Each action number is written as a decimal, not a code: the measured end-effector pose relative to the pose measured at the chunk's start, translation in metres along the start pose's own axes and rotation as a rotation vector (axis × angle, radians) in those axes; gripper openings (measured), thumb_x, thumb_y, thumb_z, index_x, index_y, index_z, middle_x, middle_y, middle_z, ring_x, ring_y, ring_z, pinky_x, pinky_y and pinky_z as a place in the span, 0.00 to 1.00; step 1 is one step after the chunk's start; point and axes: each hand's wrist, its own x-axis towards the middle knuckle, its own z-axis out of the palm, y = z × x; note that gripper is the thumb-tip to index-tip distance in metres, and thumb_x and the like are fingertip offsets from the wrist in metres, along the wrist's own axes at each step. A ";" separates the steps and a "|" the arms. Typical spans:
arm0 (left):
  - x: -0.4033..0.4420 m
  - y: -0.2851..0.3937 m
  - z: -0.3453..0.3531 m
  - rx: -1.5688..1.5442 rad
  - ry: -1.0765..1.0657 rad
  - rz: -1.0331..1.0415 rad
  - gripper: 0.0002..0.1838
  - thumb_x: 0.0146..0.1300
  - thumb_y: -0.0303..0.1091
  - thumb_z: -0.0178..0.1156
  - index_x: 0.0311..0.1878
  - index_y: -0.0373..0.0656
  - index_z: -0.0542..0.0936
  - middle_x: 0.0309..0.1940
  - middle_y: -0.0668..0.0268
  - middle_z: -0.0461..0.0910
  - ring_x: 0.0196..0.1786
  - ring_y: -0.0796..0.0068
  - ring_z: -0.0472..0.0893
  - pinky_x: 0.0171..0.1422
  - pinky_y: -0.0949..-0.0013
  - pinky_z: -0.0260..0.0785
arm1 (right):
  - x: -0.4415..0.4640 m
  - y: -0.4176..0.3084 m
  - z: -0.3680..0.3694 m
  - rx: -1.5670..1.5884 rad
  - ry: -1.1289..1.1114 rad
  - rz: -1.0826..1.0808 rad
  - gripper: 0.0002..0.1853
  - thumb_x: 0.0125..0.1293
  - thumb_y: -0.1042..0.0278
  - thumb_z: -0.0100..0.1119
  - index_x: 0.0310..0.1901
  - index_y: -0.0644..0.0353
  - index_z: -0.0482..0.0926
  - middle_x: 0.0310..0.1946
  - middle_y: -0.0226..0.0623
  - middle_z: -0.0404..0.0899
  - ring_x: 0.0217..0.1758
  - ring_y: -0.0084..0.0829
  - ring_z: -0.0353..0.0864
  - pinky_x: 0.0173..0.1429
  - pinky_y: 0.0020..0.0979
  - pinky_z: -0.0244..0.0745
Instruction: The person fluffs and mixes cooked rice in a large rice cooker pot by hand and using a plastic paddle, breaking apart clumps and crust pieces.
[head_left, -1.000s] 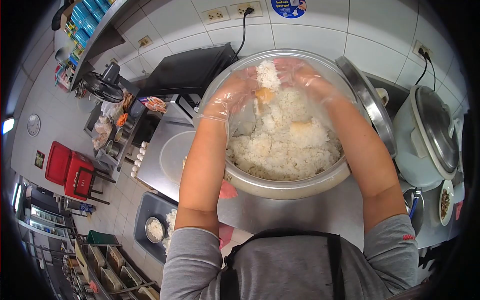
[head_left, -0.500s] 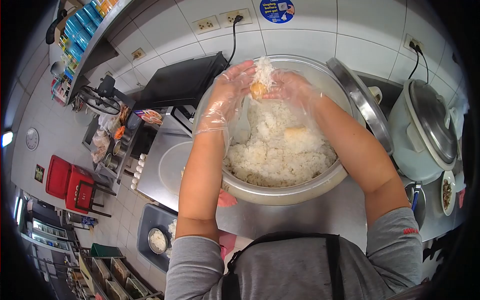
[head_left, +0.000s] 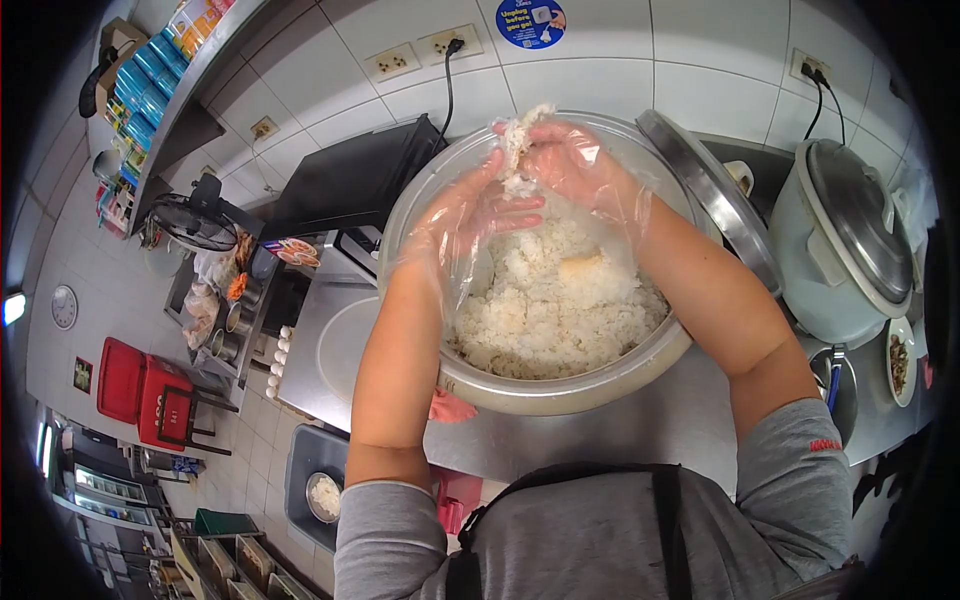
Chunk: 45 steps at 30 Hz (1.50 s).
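A large round pot (head_left: 560, 395) full of cooked white rice (head_left: 560, 320) stands in front of me. Both my hands wear clear plastic gloves and are over the pot's far side. My right hand (head_left: 580, 170) has its fingers curled around a clump of rice (head_left: 517, 145), which sticks out toward the left. Just below and left of the clump, my left hand (head_left: 480, 210) is open, its thumb and fingers apart. A yellowish-brown crusty patch (head_left: 582, 270) lies on the rice below my right hand.
A metal lid (head_left: 710, 200) leans at the pot's right side, near a lidded rice cooker (head_left: 850, 250). A black appliance (head_left: 345, 180) stands to the left. Eggs (head_left: 280, 360) line the counter's left edge. Below sits a grey tub (head_left: 310, 450) with a bowl of rice (head_left: 324, 495).
My left hand has dropped lower and opened away from the rice clump. My right hand has shifted left around the clump. The browned piece between my hands is out of sight.
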 end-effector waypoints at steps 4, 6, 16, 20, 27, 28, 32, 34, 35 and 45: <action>0.002 -0.003 -0.010 0.198 0.061 0.184 0.34 0.61 0.36 0.69 0.64 0.32 0.65 0.56 0.55 0.73 0.49 0.65 0.81 0.58 0.67 0.76 | 0.004 0.001 -0.007 -0.175 0.063 0.037 0.13 0.65 0.70 0.57 0.49 0.66 0.75 0.46 0.40 0.79 0.50 0.32 0.79 0.60 0.34 0.73; 0.004 -0.004 -0.015 0.233 0.129 0.256 0.31 0.61 0.34 0.68 0.63 0.33 0.66 0.54 0.56 0.75 0.48 0.67 0.82 0.58 0.70 0.77 | 0.003 0.003 -0.008 -0.168 0.135 -0.019 0.14 0.64 0.70 0.60 0.50 0.64 0.75 0.48 0.39 0.78 0.49 0.31 0.79 0.58 0.34 0.73; 0.007 -0.002 -0.011 0.144 0.123 0.378 0.21 0.63 0.17 0.57 0.60 0.34 0.69 0.48 0.57 0.77 0.50 0.70 0.81 0.58 0.72 0.80 | -0.003 0.005 0.010 -0.263 0.371 0.003 0.28 0.61 0.62 0.68 0.60 0.63 0.69 0.55 0.35 0.74 0.59 0.29 0.75 0.64 0.34 0.71; 0.007 -0.002 -0.012 0.092 0.131 0.467 0.21 0.63 0.17 0.57 0.59 0.35 0.70 0.47 0.59 0.76 0.47 0.71 0.81 0.60 0.70 0.79 | 0.000 0.004 0.005 -0.336 0.369 0.008 0.24 0.59 0.67 0.68 0.55 0.62 0.73 0.51 0.36 0.76 0.55 0.30 0.77 0.58 0.36 0.72; 0.005 -0.001 -0.006 0.095 0.153 0.479 0.21 0.63 0.25 0.63 0.58 0.39 0.71 0.44 0.64 0.78 0.42 0.78 0.80 0.48 0.75 0.77 | -0.002 0.006 -0.007 -0.253 0.117 0.083 0.15 0.62 0.69 0.63 0.50 0.62 0.76 0.45 0.34 0.79 0.49 0.29 0.80 0.57 0.34 0.75; 0.006 -0.001 -0.009 0.136 0.143 0.470 0.20 0.63 0.26 0.64 0.58 0.38 0.72 0.43 0.64 0.79 0.41 0.78 0.80 0.46 0.75 0.75 | -0.002 0.006 -0.010 -0.290 0.081 0.074 0.15 0.64 0.69 0.62 0.50 0.63 0.76 0.44 0.35 0.79 0.48 0.28 0.80 0.56 0.34 0.75; 0.013 0.000 -0.018 0.252 0.161 0.440 0.17 0.65 0.29 0.63 0.55 0.37 0.74 0.39 0.65 0.81 0.38 0.79 0.79 0.41 0.76 0.73 | -0.007 0.006 0.003 -0.287 0.153 0.076 0.12 0.65 0.71 0.59 0.49 0.64 0.76 0.45 0.36 0.78 0.49 0.31 0.80 0.60 0.38 0.75; 0.014 -0.001 -0.021 0.264 0.185 0.447 0.16 0.65 0.29 0.62 0.54 0.36 0.76 0.40 0.65 0.81 0.38 0.79 0.79 0.40 0.76 0.73 | -0.005 0.006 -0.003 -0.225 0.065 0.095 0.12 0.67 0.70 0.57 0.49 0.64 0.76 0.46 0.37 0.78 0.50 0.32 0.80 0.63 0.39 0.75; 0.015 -0.002 -0.021 0.258 0.185 0.464 0.15 0.66 0.29 0.62 0.54 0.36 0.76 0.40 0.65 0.81 0.38 0.79 0.79 0.40 0.76 0.73 | -0.008 0.008 -0.006 -0.172 -0.075 -0.002 0.13 0.67 0.69 0.56 0.50 0.65 0.75 0.47 0.38 0.77 0.50 0.34 0.80 0.64 0.40 0.74; 0.033 -0.010 -0.031 0.578 0.223 0.756 0.19 0.64 0.25 0.63 0.58 0.41 0.78 0.45 0.67 0.79 0.46 0.77 0.78 0.52 0.74 0.72 | -0.002 0.014 0.002 0.144 -0.091 0.178 0.22 0.72 0.64 0.47 0.61 0.70 0.66 0.57 0.52 0.72 0.61 0.51 0.74 0.69 0.55 0.68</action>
